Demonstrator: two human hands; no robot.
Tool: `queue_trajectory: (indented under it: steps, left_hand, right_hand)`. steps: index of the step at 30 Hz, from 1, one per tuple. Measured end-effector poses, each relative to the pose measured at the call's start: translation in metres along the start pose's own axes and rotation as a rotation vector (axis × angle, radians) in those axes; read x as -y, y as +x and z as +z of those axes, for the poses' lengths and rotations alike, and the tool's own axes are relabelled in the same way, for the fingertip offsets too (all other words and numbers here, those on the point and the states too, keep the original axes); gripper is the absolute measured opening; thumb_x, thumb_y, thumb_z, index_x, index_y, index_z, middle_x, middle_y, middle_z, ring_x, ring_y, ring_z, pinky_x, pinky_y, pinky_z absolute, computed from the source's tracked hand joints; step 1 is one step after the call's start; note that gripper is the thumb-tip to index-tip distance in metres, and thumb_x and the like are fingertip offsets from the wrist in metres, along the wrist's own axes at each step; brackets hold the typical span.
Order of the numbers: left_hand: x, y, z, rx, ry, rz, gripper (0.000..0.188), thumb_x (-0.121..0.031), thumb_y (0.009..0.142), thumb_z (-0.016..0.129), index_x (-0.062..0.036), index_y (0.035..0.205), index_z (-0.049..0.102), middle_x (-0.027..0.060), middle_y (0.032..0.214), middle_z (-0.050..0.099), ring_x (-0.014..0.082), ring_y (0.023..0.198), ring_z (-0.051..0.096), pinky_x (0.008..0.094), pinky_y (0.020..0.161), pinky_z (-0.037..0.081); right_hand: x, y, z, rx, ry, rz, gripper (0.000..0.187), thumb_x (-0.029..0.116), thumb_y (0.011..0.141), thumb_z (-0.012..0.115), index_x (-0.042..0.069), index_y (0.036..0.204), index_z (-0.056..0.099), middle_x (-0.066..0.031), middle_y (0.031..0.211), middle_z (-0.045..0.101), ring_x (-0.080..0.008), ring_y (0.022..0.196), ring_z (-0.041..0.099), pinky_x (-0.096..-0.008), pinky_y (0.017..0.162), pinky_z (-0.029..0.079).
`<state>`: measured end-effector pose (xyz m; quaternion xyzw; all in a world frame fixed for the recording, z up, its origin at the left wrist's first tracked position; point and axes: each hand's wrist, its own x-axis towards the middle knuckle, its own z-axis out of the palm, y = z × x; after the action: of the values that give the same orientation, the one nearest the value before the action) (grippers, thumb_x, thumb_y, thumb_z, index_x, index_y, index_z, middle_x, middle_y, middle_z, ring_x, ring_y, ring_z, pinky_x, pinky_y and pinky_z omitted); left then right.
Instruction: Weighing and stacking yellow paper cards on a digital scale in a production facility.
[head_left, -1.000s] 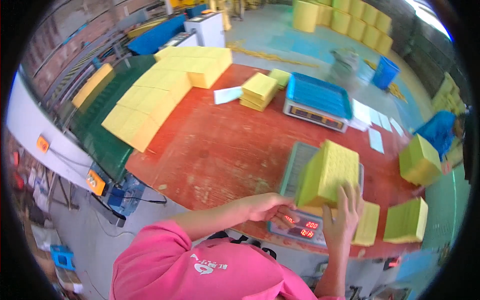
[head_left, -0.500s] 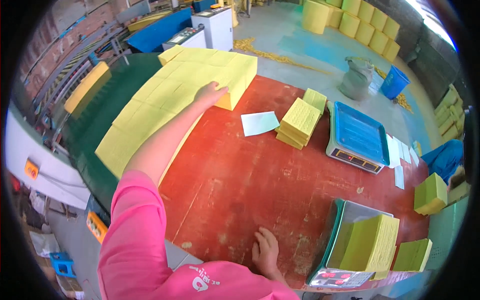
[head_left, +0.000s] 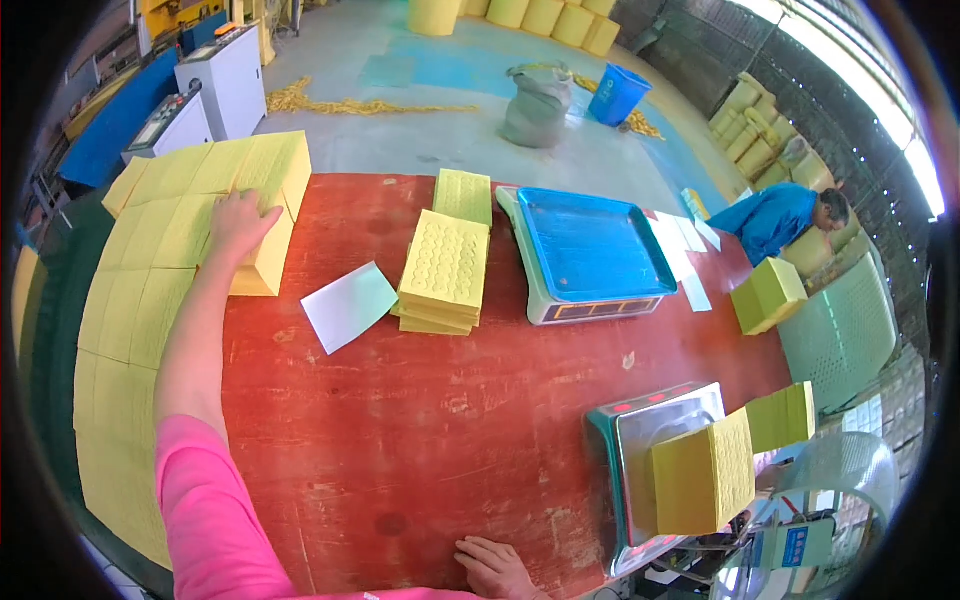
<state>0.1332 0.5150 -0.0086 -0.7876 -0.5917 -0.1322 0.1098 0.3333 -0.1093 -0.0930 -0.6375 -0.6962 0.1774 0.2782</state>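
Observation:
My left hand point(head_left: 240, 228) lies on top of a yellow paper stack point(head_left: 262, 268) at the near corner of a large block of such stacks point(head_left: 135, 300) on the left. Its thumb is spread away from the fingers, whose tips reach the seam toward the stack behind. At the table's near edge, my right hand point(head_left: 495, 568) rests on the red table point(head_left: 400, 430), fingers loosely extended and nothing in them. Between the block and a blue-trayed scale point(head_left: 595, 245) sit a white sheet point(head_left: 350, 305) and a small pile of embossed yellow paper point(head_left: 445, 262).
On the right, a second scale point(head_left: 625, 425) bears a yellow paper stack point(head_left: 700, 475). More stacks point(head_left: 768, 295) stand at the right edge, near a person in blue point(head_left: 775, 222). On the floor beyond are a grey sack point(head_left: 538, 105) and a blue bin point(head_left: 618, 95).
My view has swung to the right, so the table and block sit further left in it. My left hand stays on the corner stack; my right hand stays on the table.

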Motion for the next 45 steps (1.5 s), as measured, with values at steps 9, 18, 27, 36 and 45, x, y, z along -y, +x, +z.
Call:
queue_trajectory:
  steps: [9, 18, 27, 36, 45]
  left_hand:
    - [0.016, 0.005, 0.010, -0.013, -0.106, -0.026, 0.063, -0.060, 0.088, 0.056, -0.0003, 0.108, 0.064, 0.0251, 0.106, 0.065, 0.0390, 0.100, 0.063, 0.0484, 0.087, 0.050]
    - [0.000, -0.009, 0.015, -0.082, -0.114, -0.020, 0.062, -0.051, 0.090, 0.058, 0.0032, 0.121, 0.055, 0.0268, 0.125, 0.052, 0.0410, 0.121, 0.048, 0.0487, 0.099, 0.043]
    - [-0.002, -0.009, 0.018, 0.041, -0.025, -0.023, 0.064, -0.050, 0.092, 0.055, 0.0035, 0.127, 0.054, 0.0279, 0.122, 0.054, 0.0430, 0.116, 0.052, 0.0489, 0.098, 0.044]
    - [-0.015, -0.097, -0.016, -0.041, -0.044, 0.046, 0.052, -0.047, 0.090, 0.060, 0.0018, 0.107, 0.058, 0.0266, 0.108, 0.057, 0.0428, 0.103, 0.054, 0.0515, 0.090, 0.044]
    - [-0.094, -0.285, -0.111, 0.034, -0.204, 0.157, 0.053, -0.044, 0.085, 0.068, 0.0025, 0.108, 0.056, 0.0209, 0.113, 0.053, 0.0383, 0.111, 0.048, 0.0499, 0.092, 0.044]
  right_hand:
    - [-0.006, 0.003, -0.004, -0.006, 0.063, -0.048, 0.037, 0.003, 0.077, 0.065, 0.003, 0.114, 0.065, -0.0163, 0.131, 0.060, -0.0362, 0.126, 0.053, -0.0487, 0.099, 0.045]
    - [-0.008, -0.005, -0.004, -0.004, 0.081, -0.068, 0.041, 0.011, 0.079, 0.066, 0.003, 0.119, 0.062, -0.0178, 0.134, 0.057, -0.0378, 0.129, 0.050, -0.0495, 0.100, 0.043]
    - [-0.011, -0.003, -0.006, 0.010, 0.071, -0.078, 0.039, 0.014, 0.078, 0.068, 0.003, 0.115, 0.062, -0.0171, 0.134, 0.056, -0.0367, 0.129, 0.049, -0.0503, 0.100, 0.042]
    - [-0.004, 0.003, -0.010, -0.052, 0.066, -0.052, 0.034, 0.004, 0.080, 0.063, 0.002, 0.114, 0.063, -0.0149, 0.130, 0.059, -0.0322, 0.123, 0.055, -0.0436, 0.098, 0.046]
    - [-0.023, -0.012, 0.005, -0.150, 0.296, -0.079, 0.035, 0.003, 0.084, 0.062, 0.003, 0.119, 0.062, -0.0152, 0.132, 0.057, -0.0334, 0.128, 0.051, -0.0427, 0.101, 0.045]
